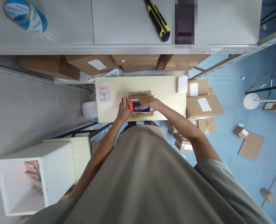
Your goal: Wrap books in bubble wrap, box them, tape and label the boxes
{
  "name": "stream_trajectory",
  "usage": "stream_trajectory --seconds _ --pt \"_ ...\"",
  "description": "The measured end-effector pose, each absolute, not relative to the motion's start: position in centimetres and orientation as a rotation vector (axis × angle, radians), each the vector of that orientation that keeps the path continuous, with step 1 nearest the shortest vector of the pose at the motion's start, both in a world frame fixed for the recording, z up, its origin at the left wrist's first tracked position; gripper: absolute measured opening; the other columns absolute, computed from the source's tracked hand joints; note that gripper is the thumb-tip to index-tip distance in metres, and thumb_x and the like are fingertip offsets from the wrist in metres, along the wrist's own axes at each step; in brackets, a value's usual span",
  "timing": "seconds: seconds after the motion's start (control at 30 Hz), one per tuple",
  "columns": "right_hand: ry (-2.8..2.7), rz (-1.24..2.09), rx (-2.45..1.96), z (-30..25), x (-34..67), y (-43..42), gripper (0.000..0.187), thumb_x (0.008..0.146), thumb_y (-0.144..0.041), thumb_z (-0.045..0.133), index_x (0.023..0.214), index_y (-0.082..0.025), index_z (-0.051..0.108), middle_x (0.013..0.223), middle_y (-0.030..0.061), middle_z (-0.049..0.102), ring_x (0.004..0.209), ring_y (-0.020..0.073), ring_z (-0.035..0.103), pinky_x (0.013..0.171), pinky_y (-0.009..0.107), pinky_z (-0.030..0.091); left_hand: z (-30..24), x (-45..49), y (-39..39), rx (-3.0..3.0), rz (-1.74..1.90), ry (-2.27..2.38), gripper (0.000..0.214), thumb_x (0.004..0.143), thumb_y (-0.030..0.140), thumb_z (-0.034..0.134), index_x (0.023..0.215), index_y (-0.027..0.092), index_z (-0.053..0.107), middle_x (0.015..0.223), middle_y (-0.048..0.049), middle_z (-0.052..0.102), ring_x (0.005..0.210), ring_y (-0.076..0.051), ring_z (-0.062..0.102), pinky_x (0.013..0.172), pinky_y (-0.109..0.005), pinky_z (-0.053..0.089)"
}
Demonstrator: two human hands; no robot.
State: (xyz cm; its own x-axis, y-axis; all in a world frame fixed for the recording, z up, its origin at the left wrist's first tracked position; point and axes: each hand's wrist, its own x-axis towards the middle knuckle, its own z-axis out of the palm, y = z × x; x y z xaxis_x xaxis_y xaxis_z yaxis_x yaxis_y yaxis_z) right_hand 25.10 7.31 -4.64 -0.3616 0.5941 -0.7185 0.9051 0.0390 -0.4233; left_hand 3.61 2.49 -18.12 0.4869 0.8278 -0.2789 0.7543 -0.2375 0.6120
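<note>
On the cream table in the head view lies a small cardboard box (134, 97), with shiny brown tape (140, 93) showing beyond its far and near sides. My right hand (146, 102) is wrapped over a blue-and-orange tape dispenser (141, 109) and rests on top of the box. Its orange end points left, close to my left hand (124, 109). The left hand lies against the box's left end with its fingers stretched out and pointing away from me. The underside of the dispenser and part of the box are hidden by my hands.
A pale printed sheet (103, 92) lies at the left of the cream table (166, 87), a white box (182, 84) at its far right corner. Cardboard boxes (204, 104) are stacked to the right. A shelf above holds a utility knife (158, 23) and a tape roll (26, 17).
</note>
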Motion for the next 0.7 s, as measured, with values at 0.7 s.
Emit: stream_trajectory --seconds 0.7 --pt "1.442 -1.468 1.700 -1.7 48.0 4.3 0.063 0.078 -0.079 0.086 0.084 -0.016 0.080 0.067 0.0110 0.073 0.065 0.0266 0.073 0.067 0.040 0.055 -12.8 7.0 2.7 1.753 0.286 1.382 0.108 0.081 0.069 0.086 0.154 0.001 0.044 0.171 -0.0326 0.031 0.164 -0.047 0.023 0.126 -0.052 0.035"
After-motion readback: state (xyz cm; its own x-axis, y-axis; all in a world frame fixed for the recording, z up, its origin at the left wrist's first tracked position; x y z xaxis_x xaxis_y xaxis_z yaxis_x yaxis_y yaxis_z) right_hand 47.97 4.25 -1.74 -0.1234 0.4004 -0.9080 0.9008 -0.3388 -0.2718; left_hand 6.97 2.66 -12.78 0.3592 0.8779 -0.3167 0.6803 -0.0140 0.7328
